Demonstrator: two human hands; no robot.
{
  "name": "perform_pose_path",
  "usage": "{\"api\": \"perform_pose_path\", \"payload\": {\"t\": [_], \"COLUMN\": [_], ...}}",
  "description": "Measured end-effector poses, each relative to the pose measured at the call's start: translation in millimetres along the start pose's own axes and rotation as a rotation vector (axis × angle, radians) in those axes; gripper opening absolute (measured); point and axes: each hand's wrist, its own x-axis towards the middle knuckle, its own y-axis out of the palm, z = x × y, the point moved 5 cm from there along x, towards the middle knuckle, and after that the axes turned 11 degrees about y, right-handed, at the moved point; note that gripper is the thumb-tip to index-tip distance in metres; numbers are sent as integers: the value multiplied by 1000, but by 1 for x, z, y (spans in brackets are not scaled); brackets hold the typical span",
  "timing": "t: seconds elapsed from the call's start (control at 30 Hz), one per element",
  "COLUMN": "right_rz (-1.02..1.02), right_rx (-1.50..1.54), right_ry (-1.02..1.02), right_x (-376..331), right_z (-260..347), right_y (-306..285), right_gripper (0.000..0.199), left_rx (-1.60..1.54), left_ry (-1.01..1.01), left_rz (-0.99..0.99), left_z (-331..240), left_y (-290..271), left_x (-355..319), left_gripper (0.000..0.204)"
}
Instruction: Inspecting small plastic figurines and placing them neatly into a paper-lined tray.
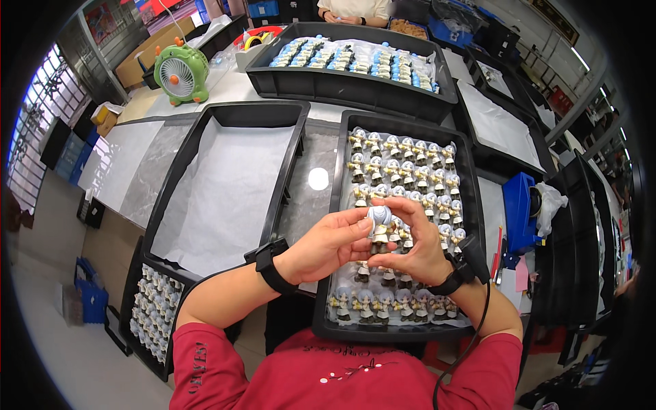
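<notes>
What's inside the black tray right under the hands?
The black tray holds rows of small figurines standing on white paper. Both hands, left hand and right hand, hold one figurine above it, covering the middle rows.

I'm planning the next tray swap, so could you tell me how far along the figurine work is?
The paper-lined tray on the left holds no figurines yet. In hand: both hands, left hand and right hand, hold one pale-haired figurine above the full tray. Left: rows of figurines standing in that tray, plus another batch in a lower tray.
</notes>
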Motion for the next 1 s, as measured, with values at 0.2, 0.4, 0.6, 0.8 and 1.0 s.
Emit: {"api": "perform_pose_path", "payload": {"t": [0.2,0.4,0.6,0.8,1.0], "right_rz": [34,36,51,11,-79], "right_rx": [-56,-29,-33,-140,-161], "right_ry": [28,-21,-50,-75,14], "right_x": [3,6,-4,-4,4], "right_z": [0,4,11,22,8], "right_y": [-3,-2,-7,-11,-18], "right_gripper": [83,80,84,85,63], "left_rx": [25,-1,56,756,1929], "left_ry": [20,40,-40,171,422], "left_rz": [-9,11,32,-155,-933], "left_z": [2,-2,-13,-117,-264], "left_y": [-3,-1,16,-48,-244], "left_x": [2,0,-5,5,-14], "left_gripper": [45,47,47,35,32]}}
